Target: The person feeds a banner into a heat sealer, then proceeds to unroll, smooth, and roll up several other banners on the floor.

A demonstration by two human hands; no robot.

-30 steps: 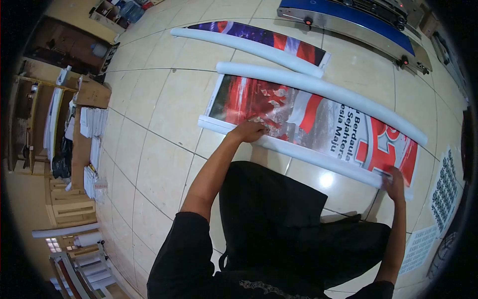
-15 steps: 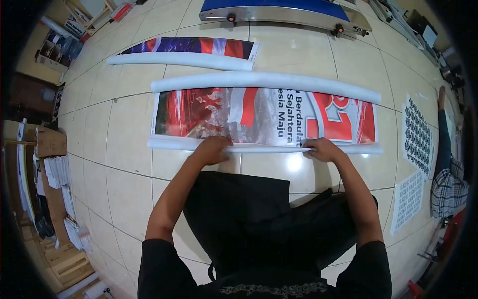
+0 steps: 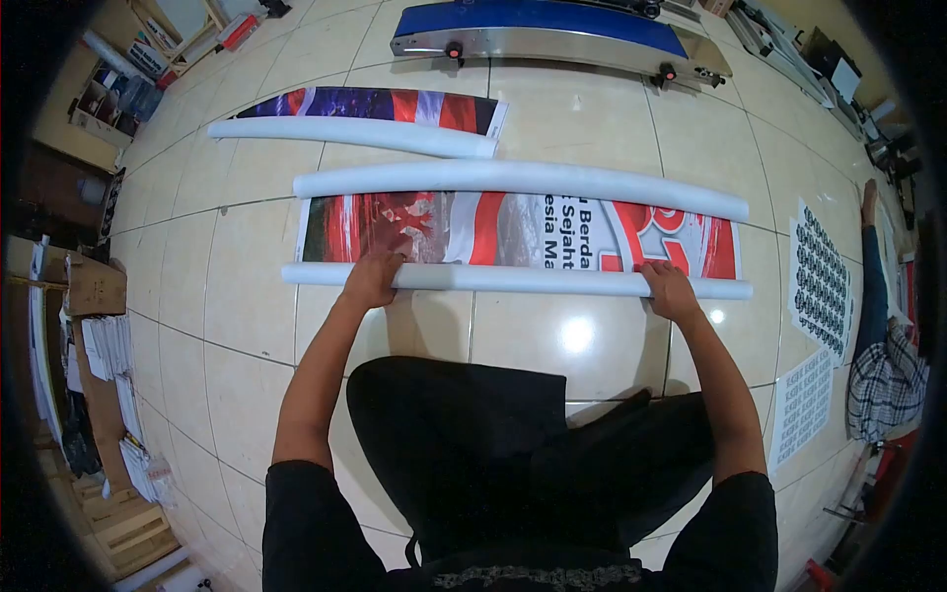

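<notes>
A printed banner [image 3: 483, 229] in red, white and grey lies on the tiled floor, rolled up from both its long edges. Its near edge forms a white roll [image 3: 523, 278] in front of my knees. My left hand [image 3: 373, 280] is closed over the left part of this roll, fingers on its far side. Toward the right end, my right hand [image 3: 672, 292] grips the same roll from above. The far edge is a thicker white roll [image 3: 523, 180]. Part of the black lettering is hidden under the near roll.
Beyond lies a second part-rolled banner [image 3: 365, 132]. A blue and silver machine [image 3: 552, 39] on small wheels stands at the back. Two printed sheets [image 3: 821, 281] lie at right, near another person's leg [image 3: 872, 296]. Boxes and papers [image 3: 109, 350] line the left side.
The near roll has become thicker and covers more of the print. My hands have moved apart along it, the left hand leftward and the right hand rightward.
</notes>
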